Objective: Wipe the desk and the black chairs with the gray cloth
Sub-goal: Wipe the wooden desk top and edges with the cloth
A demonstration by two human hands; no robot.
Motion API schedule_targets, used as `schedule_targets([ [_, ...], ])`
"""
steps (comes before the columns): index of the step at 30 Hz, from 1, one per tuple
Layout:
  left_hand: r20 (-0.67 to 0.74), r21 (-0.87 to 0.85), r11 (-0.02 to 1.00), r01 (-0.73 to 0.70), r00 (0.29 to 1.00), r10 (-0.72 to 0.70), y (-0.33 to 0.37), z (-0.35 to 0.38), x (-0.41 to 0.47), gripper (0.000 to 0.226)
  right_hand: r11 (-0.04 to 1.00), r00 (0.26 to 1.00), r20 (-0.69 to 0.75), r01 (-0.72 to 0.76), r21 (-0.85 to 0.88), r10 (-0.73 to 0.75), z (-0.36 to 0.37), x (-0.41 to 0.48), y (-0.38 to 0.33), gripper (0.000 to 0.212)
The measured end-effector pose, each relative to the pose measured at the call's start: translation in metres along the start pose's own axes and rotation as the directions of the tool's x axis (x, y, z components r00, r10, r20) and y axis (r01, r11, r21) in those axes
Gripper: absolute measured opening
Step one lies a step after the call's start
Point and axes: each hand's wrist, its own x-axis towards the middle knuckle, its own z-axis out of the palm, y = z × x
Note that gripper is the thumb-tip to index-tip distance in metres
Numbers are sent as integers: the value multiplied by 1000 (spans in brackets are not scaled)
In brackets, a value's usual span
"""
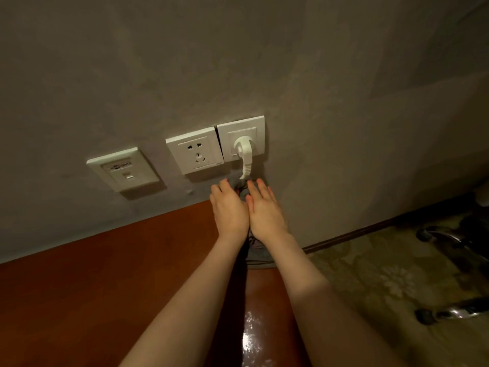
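Gray cloth (258, 254) lies under my left hand (230, 207) and right hand (266, 210), both flat-fingered, pressing it onto the desk (105, 287).

I read the desk (111, 292) as glossy wood, the wall (238, 62) as matt plaster, the socket plates (194, 153) as smooth plastic, the chair base (455, 311) as polished metal, the gray cloth (258, 254) as matt.

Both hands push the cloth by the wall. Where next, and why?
Probably pull the gray cloth back along the desk, away from the wall. The left hand and right hand press it at the desk's far edge, under the white plug.
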Motion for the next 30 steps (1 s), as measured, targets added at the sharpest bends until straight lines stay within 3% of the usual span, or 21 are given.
schedule_targets([
  [15,12,217,967,-133,991,133,-3,-3,-38,35,1000,1000,25,10,19,-10,-1,-38,10,49],
  [23,20,200,971,-130,992,128,-6,-8,-133,30,976,998,52,28,216,-40,0,-128,40,51],
  [27,86,183,973,-139,988,125,8,-17,-173,35,951,994,107,-38,306,6,-15,-172,46,50],
  [30,183,241,958,-157,976,114,21,-25,-190,26,951,987,138,-114,288,76,-24,-193,50,49],
])
